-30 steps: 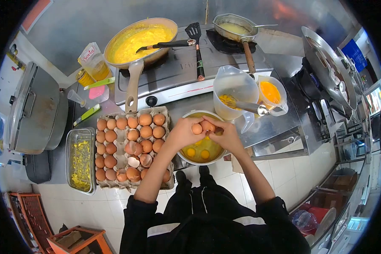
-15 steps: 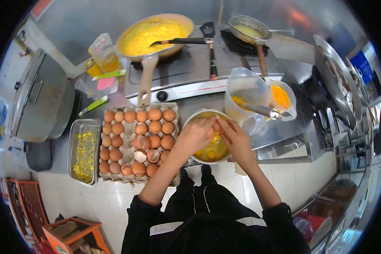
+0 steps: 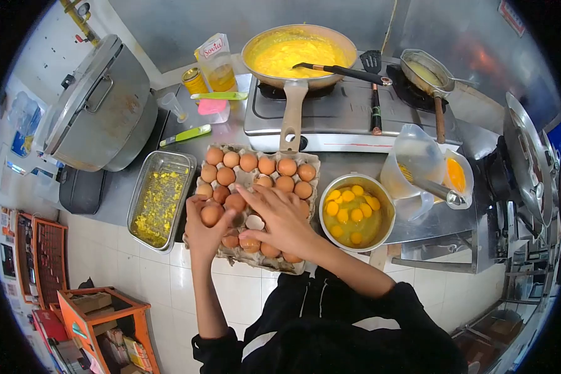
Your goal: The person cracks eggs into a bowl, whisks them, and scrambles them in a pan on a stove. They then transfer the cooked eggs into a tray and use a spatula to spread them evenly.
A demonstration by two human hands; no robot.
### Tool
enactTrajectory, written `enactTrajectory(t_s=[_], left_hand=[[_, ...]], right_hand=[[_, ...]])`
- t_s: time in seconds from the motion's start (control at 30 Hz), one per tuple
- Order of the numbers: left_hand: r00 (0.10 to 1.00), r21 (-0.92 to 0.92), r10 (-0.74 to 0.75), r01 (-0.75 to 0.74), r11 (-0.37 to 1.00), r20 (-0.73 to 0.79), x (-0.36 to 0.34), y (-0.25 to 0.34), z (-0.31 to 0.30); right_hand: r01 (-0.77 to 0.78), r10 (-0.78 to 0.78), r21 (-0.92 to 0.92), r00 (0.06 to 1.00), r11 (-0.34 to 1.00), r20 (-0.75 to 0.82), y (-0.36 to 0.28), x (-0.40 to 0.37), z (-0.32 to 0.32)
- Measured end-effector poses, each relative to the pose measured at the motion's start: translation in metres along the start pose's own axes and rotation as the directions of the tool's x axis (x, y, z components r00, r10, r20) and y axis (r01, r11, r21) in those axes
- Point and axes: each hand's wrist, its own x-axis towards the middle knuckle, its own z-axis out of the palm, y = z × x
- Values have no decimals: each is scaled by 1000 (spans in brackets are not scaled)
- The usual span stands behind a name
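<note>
Gas stove (image 3: 349, 106): topped by two pans.
Large pan (image 3: 291, 112): set on the stove's left burner, filled with yellow food; a black-handled utensil (image 3: 350, 71) is laid across it.
Small pan (image 3: 441, 118): set on the stove's right burner.
Slotted turner (image 3: 376, 103): laid on the stove between the pans.
Plastic jug (image 3: 411, 149): stood before the stove's right end.
Lidded pot (image 3: 115, 112): placed left of the stove.
</note>
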Motion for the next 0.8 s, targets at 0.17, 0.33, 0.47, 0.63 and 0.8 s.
enactTrajectory(t_s=[0.17, 0.33, 0.47, 0.63, 0.8], left_hand=[[938, 143, 266, -302, 943, 223, 49, -14, 41], [887, 534, 233, -431, 727, 399, 70, -5, 69], [868, 460, 338, -483, 745, 363, 57, -1, 60], [932, 119, 228, -270, 956, 281, 18, 22, 18], [961, 167, 192, -226, 960, 198, -37, 57, 6]], right_hand=[[-53, 83, 457, 995, 888, -47, 29, -40, -29], [-436, 547, 458, 825, 774, -139, 64, -110, -56], [-552, 615, 322, 776, 769, -139, 70, -137, -80], [-454, 511, 372, 857, 809, -66, 54, -134, -104], [-686, 778, 467, 629, 558, -7, 84, -182, -89]])
